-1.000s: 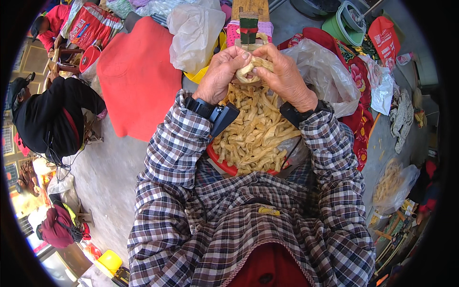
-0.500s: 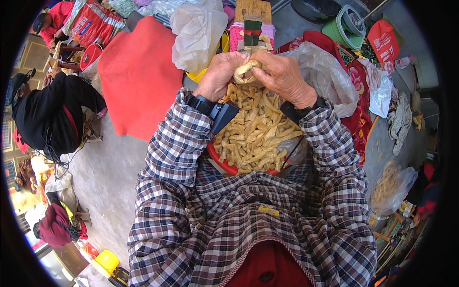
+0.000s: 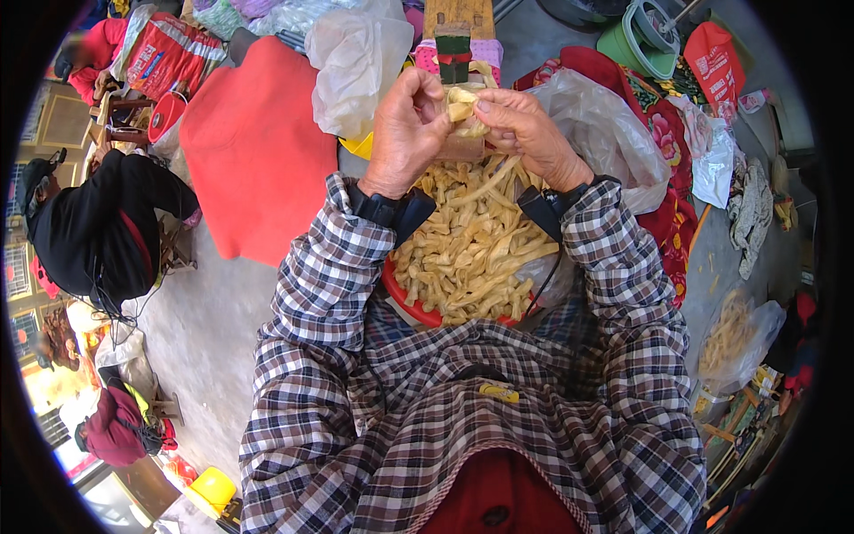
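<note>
Pale yellow, soft-looking material makes up the small folded piece (image 3: pixel 461 105) held up between the person's two hands, above the far edge of a heap of similar strips (image 3: pixel 476 254). The right hand (image 3: pixel 535 138) has its grip together, thumb and fingers clamped on the piece from the right. The left hand (image 3: pixel 405 133) is curled at the piece's other side, forefinger bent and thumb pointing toward it; whether that grip is closed on it or merely beside it, I cannot tell.

Below the hands, the strips fill a red basin (image 3: pixel 418 313), its rim showing along the near left, close to the person's lap. Both wrists wear black bands (image 3: pixel 378 210), and the sleeves (image 3: pixel 320 258) are checked.

Just beyond the hands stands a green upright block (image 3: pixel 453 58) with a red band, in front of a wooden worktop (image 3: pixel 458 13) with pink dotted cloth (image 3: pixel 486 53) by it. A whitish plastic bag (image 3: pixel 356 67) lies left of it, near a large red sheet (image 3: pixel 258 151); a clear plastic bag (image 3: pixel 609 133) lies right, against a flowered red cloth (image 3: pixel 669 147). Farther left, a person in black (image 3: pixel 98 222) sits bent forward.
</note>
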The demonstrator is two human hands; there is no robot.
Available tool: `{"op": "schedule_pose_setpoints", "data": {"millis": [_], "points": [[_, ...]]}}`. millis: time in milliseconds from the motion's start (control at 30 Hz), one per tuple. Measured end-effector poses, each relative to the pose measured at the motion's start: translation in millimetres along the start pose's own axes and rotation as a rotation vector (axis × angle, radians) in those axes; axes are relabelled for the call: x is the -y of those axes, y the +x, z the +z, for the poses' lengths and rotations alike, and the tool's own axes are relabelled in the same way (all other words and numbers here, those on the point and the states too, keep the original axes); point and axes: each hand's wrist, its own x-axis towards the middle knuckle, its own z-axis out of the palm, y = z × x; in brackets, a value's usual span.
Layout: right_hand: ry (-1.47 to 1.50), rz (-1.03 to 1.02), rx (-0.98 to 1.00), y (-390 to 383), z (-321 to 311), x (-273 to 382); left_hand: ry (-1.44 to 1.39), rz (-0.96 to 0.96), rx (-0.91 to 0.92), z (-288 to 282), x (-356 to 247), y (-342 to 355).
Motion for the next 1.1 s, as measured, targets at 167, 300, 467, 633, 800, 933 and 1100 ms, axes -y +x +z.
{"op": "schedule_pose_setpoints", "data": {"millis": [167,300,467,633,800,933,1100], "points": [[-0.115,-0.126,-0.113,0,5,-6,-0.29,-0.162,0.176,-10,-2,-1],[-0.375,-0.159,-0.104,3,5,-12,0.025,-0.178,0.077,-8,-4,-2],[-0.39,-0.195,-0.189,5,9,-19,0.288,-0.109,0.161,-10,-4,-6],[-0.532,-0.139,-0.447,8,-6,-3,0.074,-0.152,0.216,-23,-9,-9],[-0.651,-0.281,-0.437,8,-30,1,-0.104,-0.345,0.318,-32,-13,-8],[-0.698,-0.292,-0.429,11,-28,-4,-0.308,-0.264,0.282,-27,-9,-5],[-0.788,-0.224,-0.373,18,-14,-7,-0.36,-0.108,0.307,-10,-3,-5]]}}
